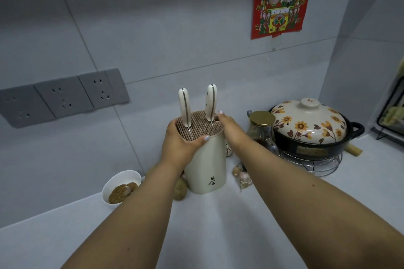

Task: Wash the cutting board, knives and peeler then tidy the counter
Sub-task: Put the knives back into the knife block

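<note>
Both hands on the knife block, 2 knives slotted in

The cream knife block (206, 166) stands upright on the pale counter (218, 225), near the tiled back wall. 2 knives sit handle-up in its ribbed brown insert: the left knife (184, 108) and the right knife (211, 102), both with cream handles; their blades are almost wholly hidden inside the block. The left hand (179, 144) wraps the block's upper left side, thumb curled over the front rim, its fingers out of sight behind the block. The right hand (228, 125) rests at the top right rim, fingers bent onto the edge just beside the right knife; whether it touches that handle cannot be made out.

Left of the block, a white bowl (122, 185) of brown paste is partly covered by the left forearm. A brownish lump (180, 189) at the block's foot is half hidden and hard to identify. Garlic bulbs (242, 178) lie on the block's right. Further right, a gold-lidded glass jar (261, 129) stands just beside a flowered clay pot (310, 129) on a wire trivet (314, 165). A black rack (391, 116) is cut off by the right edge. 3 grey sockets (63, 99) sit on the wall, and a red poster (282, 0) is cropped at the top
</note>
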`<state>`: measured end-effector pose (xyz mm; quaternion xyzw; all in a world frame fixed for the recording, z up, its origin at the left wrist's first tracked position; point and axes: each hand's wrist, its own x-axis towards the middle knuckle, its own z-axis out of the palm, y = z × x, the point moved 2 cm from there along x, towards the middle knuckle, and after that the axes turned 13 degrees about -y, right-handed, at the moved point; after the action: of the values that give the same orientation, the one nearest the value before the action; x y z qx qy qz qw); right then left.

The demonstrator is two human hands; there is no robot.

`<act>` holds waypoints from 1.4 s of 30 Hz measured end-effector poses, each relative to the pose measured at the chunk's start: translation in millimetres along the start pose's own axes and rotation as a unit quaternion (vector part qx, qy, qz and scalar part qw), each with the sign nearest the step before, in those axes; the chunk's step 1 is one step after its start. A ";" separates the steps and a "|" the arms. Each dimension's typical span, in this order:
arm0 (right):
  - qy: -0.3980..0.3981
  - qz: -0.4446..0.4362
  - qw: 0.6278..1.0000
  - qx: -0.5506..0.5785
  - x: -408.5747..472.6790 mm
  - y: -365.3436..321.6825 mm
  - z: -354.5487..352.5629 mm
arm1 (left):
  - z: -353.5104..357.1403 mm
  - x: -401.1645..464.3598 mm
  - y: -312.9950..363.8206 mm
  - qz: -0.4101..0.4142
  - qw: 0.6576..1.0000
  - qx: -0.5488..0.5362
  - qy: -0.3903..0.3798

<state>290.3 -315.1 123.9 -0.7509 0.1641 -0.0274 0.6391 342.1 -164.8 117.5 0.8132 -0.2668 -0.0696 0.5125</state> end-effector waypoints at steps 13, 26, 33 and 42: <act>-0.017 -0.020 1.000 0.009 -11.9 -6.0 -3.5 | 3.3 -2.5 -2.2 -0.026 0.997 0.066 0.042; 0.036 -0.077 0.996 0.019 -89.8 -24.9 -52.0 | 55.1 -62.8 63.0 -0.015 0.990 0.139 0.025; 0.103 -0.082 0.991 0.028 -147.6 -5.4 -113.2 | 117.9 -81.3 113.1 0.023 0.992 0.103 -0.068; 0.269 -0.076 0.959 0.039 -282.2 49.1 -225.4 | 252.5 -144.0 193.9 0.103 0.963 0.072 -0.238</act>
<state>-43.2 -456.3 164.9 -0.7004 0.2708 -0.2833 0.5965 52.1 -357.6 145.8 0.7760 -0.4676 -0.1889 0.3788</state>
